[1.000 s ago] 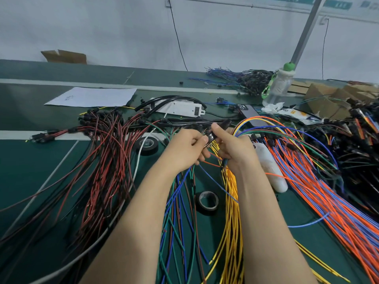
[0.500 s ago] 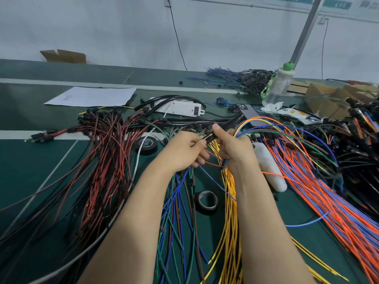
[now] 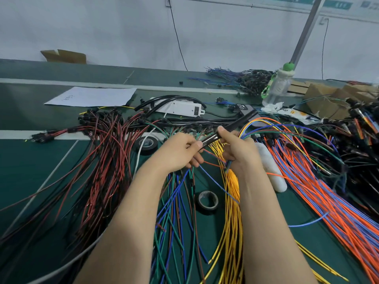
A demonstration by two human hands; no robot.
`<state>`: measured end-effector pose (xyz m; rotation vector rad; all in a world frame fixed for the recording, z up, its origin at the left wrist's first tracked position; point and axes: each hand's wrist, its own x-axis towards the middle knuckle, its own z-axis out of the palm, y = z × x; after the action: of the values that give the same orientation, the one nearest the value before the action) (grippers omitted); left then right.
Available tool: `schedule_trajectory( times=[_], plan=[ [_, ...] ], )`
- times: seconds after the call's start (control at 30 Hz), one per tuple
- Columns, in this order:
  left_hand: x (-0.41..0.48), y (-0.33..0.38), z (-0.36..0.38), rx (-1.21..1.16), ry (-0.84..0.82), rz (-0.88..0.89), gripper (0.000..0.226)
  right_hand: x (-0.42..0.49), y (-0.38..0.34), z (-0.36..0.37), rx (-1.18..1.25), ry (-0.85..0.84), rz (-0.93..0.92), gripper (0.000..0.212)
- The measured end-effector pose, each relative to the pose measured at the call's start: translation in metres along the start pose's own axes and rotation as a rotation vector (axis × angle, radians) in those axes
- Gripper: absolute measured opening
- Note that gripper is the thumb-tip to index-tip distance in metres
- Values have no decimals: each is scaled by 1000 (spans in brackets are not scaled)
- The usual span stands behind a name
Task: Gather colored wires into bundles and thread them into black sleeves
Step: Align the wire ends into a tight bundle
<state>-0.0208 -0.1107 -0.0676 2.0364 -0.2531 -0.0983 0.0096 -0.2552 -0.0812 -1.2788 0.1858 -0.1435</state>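
The long black flexible sleeve (image 3: 235, 125) now juts farther out beyond the black tape roll (image 3: 208, 199); the left hand (image 3: 180, 152) has its grip pinching the near end; the right hand (image 3: 235, 146) clasps sleeve and coloured wires (image 3: 227, 167).

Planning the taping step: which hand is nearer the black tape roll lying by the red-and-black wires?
Left. The left hand is just right of the tape roll; the right hand lies farther right, beyond the left.

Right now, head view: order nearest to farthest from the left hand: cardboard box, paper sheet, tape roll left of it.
1. tape roll, just left of the left hand.
2. paper sheet, farther back left.
3. cardboard box, farthest back left.
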Motion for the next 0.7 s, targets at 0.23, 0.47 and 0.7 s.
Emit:
schedule_trajectory(
  times=[0.23,0.47,0.7],
  plan=[
    [0,2,-2,26,58,42,32,-5,0,7,-79,-167,46,36],
    [-2,2,-4,33,-17,14,28,-1,-1,1,14,-15,4,41],
    [-3,2,-2,-81,29,2,24,-5,0,7,-67,-132,20,39]
  ],
)
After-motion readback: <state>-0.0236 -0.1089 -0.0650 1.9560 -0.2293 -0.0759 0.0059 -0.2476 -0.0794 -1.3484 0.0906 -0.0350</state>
